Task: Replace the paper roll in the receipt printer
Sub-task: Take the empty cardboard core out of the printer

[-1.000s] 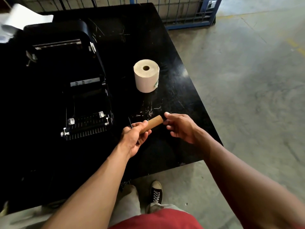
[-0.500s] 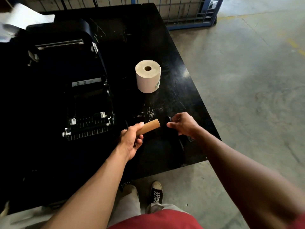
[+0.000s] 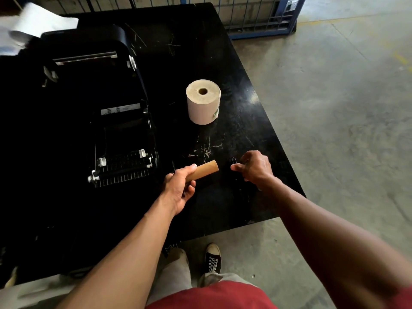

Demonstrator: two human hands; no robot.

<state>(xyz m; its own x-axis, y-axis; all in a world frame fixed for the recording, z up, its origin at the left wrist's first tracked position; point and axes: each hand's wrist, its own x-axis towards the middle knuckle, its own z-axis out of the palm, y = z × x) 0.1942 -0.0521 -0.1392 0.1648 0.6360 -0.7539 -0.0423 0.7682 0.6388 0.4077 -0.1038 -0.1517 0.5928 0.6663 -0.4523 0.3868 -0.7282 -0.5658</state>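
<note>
My left hand point(image 3: 181, 187) grips an empty brown cardboard core point(image 3: 205, 170), its free end pointing right. A short gap to the right, my right hand point(image 3: 254, 167) is closed on a black spindle point(image 3: 233, 162) that is hard to make out against the dark table. The black receipt printer point(image 3: 120, 139) sits at the left with its lid point(image 3: 89, 47) swung up and its paper bay open. A full white paper roll point(image 3: 203, 103) stands on end on the table, right of the printer and beyond my hands.
The black scratched table point(image 3: 252, 130) ends just right of my right hand, with concrete floor point(image 3: 334, 130) beyond. A blue wire cage point(image 3: 263, 16) stands behind the table. White sheets point(image 3: 40, 21) lie at the far left corner.
My right hand has drawn away from the core's end toward the right, taking the black spindle with it. My left hand keeps the core nearly still.
</note>
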